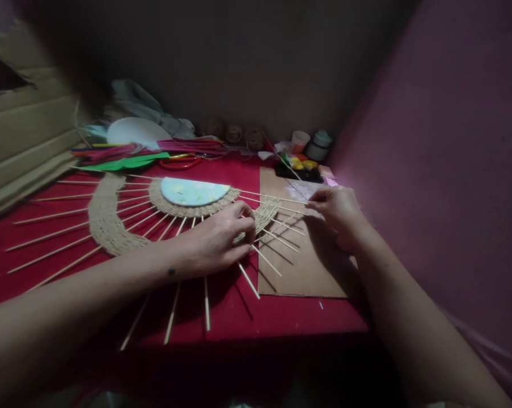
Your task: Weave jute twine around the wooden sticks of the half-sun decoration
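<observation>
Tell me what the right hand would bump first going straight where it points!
Past the stick it touches, the right hand would probably meet the outer woven band first; depth is hard to judge.

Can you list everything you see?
Woven fan: one, tan, middle and left
Half-disc: one, light blue, fan's centre
Sticks: many, pale, through fan
Strand: at least one, tan, right of fan
Cardboard: one, brown, under fan's right
Tablecloth: one, red, underneath
Twine balls: three, brown, back
Cup: one, white, back right
Jar: one, grey and teal, beside cup
Flat thing: one, black, before cup
Small items: several, yellow and orange, around it
Handle: one, red, back
Sheet: one, green, back left
Rounded piece: one, white, behind sheet
Strips: several, mostly pink, beside sheet
Walls: two, dark back, pink right
Left hand: one, bare, on fan
Right hand: one, bare, at stick tip
</observation>
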A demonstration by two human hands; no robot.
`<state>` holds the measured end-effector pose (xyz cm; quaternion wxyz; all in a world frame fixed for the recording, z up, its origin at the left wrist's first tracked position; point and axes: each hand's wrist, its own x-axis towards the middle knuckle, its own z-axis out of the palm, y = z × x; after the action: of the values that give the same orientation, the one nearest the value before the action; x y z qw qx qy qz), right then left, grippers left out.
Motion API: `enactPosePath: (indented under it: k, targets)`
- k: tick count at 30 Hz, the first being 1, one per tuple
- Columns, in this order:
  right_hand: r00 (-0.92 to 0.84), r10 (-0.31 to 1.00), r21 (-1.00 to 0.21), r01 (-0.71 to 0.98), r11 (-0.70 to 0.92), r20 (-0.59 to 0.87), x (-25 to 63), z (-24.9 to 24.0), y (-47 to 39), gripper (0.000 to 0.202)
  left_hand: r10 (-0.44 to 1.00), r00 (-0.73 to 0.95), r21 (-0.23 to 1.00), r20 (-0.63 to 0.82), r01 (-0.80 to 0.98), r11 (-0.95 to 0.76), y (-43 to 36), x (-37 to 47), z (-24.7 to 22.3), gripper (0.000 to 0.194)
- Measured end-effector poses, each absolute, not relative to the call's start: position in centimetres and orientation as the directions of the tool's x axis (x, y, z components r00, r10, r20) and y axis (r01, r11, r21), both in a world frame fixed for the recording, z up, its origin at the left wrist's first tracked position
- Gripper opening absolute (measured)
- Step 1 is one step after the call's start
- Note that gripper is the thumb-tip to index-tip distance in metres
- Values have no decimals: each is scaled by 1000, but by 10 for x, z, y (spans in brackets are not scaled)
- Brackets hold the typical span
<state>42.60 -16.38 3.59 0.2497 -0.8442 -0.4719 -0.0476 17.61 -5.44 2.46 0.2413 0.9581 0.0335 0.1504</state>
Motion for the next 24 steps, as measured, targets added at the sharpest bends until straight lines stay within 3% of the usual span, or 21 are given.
enactPosePath:
  k: [5, 8, 11, 14, 19, 24]
  targets:
    - [477, 829, -271, 873, -406, 293, 427, 49, -150, 7, 138, 957, 478, 254, 0, -878, -56, 175, 26, 6]
    - [529, 809, -309, 838, -450, 256, 422, 57, -147, 10, 147, 955, 485, 257, 5, -875, -56, 174, 27, 8]
    - [613, 785, -323, 764, -558, 95, 420, 63, -149, 5, 156, 952, 488, 261, 9, -873, -56, 175, 27, 8]
    - [603, 797, -361, 746, -560, 10, 425, 65, -157, 4, 148, 956, 482, 255, 7, -876, -55, 176, 26, 9]
    - [545, 838, -498, 737, -457, 38, 437, 65, -166, 6, 141, 960, 473, 241, 11, -881, -56, 177, 25, 8]
    - [530, 841, -471, 774, -424, 114, 431, 64, -146, 3, 123, 964, 483, 236, -7, -875, -57, 176, 26, 9]
